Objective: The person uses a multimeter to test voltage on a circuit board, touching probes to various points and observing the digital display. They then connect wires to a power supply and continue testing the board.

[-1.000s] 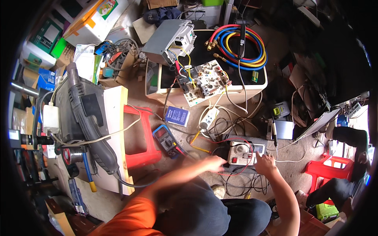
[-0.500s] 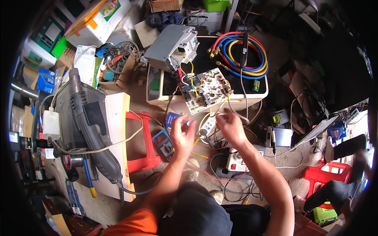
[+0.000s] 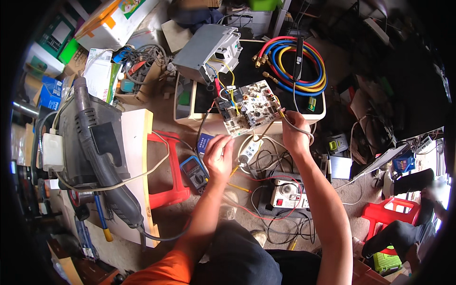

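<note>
A white circuit board [image 3: 247, 113] with many small parts lies tilted on a low white box [image 3: 185, 116]. My left hand [image 3: 219, 156] is closed around a thin yellow-handled probe [image 3: 234, 170] just below the board's near edge. My right hand [image 3: 293, 135] grips a grey wire [image 3: 304, 130] and a probe whose tip reaches the board's right side. Red and yellow leads run down from both hands to a white bench power supply [image 3: 287, 194] on the floor between my arms.
A blue multimeter [image 3: 194, 171] lies by a red plastic stool [image 3: 167, 168]. Coloured hoses [image 3: 297, 66] coil on the box's far end beside a grey casing [image 3: 204, 47]. A heat gun [image 3: 102, 156] rests on a white board at left. Another person sits at right by a red stool [image 3: 387, 216].
Both hands left the power supply and moved up to the circuit board. They now hold probes and wire at its near and right edges.
</note>
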Demonstrator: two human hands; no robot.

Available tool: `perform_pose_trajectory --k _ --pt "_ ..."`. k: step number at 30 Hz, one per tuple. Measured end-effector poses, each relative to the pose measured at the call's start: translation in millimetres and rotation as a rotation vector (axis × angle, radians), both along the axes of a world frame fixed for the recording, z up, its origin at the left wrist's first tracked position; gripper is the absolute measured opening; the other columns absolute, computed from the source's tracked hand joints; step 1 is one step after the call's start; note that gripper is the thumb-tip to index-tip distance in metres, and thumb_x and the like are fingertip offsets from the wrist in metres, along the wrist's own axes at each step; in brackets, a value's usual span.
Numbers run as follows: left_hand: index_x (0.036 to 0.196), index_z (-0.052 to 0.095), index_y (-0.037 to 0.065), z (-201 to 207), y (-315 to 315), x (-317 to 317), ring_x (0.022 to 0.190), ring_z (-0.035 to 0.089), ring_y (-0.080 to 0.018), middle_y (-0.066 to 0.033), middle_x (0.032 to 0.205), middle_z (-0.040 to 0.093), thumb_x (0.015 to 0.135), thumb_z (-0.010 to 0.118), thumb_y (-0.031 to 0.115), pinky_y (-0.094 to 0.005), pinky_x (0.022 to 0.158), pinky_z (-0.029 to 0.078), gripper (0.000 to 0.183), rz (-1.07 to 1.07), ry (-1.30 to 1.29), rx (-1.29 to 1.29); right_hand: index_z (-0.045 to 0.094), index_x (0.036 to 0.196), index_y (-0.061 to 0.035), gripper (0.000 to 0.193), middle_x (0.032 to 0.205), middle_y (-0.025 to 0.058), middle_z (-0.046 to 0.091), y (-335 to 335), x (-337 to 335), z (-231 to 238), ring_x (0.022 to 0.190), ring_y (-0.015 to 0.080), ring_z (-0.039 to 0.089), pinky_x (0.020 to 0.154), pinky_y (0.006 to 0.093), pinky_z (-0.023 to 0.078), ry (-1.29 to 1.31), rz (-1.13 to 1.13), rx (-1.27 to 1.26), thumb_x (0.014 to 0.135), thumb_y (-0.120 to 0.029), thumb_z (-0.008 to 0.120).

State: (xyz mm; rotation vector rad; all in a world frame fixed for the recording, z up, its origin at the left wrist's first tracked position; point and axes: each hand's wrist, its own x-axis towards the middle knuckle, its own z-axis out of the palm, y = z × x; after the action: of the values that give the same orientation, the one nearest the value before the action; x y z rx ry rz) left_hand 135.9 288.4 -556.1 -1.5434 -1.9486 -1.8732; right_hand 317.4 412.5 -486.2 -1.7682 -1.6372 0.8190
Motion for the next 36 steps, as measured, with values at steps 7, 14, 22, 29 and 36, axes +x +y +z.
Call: perform_pose_trajectory --k 7,14,22,29,36 --pt "0.099 0.075 0.002 2 2 -4 0.094 0.069 -0.0268 -0.0114 0.104 0.072 0.082 0.079 -0.002 -0.0358 0.084 0.055 0.018 -0.005 0.047 0.008 0.072 0.106 0.0022 0.027 0.076 0.0059 0.068 10 7 -17 0.065 0.0119 0.06 0.061 0.0283 0.049 0.242 0.012 0.033 0.096 -0.023 0.07" --pt "0.099 0.072 0.001 48 15 -2 0.092 0.066 -0.0245 -0.011 0.104 0.07 0.087 0.076 -0.001 -0.0329 0.082 0.054 0.013 -0.017 -0.078 0.096 0.066 0.106 -0.0093 0.013 0.09 -0.0035 0.066 11 2 9 0.08 0.0062 0.059 0.071 0.0249 0.05 0.932 0.015 -0.063 0.101 -0.021 0.067" --pt "0.109 0.068 -0.003 62 38 2 0.098 0.064 -0.0088 -0.0057 0.108 0.069 0.097 0.068 0.0 -0.0216 0.086 0.05 0.012 -0.119 -0.589 0.261 0.067 0.108 -0.0145 0.012 0.092 -0.0061 0.065 25 -11 27 0.083 0.0045 0.057 0.072 0.0239 0.047 1.052 0.085 0.032 0.1 -0.023 0.069" --pt "0.109 0.065 -0.003 79 55 -1 0.083 0.058 -0.0049 -0.0013 0.094 0.066 0.098 0.069 0.004 -0.0202 0.077 0.047 0.013 -0.144 -0.767 0.318 0.065 0.116 -0.0109 0.019 0.102 -0.0045 0.069 47 -40 46 0.09 0.0031 0.059 0.076 0.0228 0.042 0.961 0.138 0.206 0.1 -0.021 0.068" --pt "0.107 0.065 -0.002 93 89 -23 0.079 0.055 -0.0029 -0.0002 0.09 0.066 0.099 0.067 0.008 -0.0183 0.072 0.045 0.013 -0.103 -0.813 0.236 0.065 0.118 0.0022 0.025 0.092 0.0056 0.068 71 -62 44 0.081 0.0112 0.06 0.075 0.0265 0.05 0.725 0.037 0.252 0.097 -0.011 0.068"
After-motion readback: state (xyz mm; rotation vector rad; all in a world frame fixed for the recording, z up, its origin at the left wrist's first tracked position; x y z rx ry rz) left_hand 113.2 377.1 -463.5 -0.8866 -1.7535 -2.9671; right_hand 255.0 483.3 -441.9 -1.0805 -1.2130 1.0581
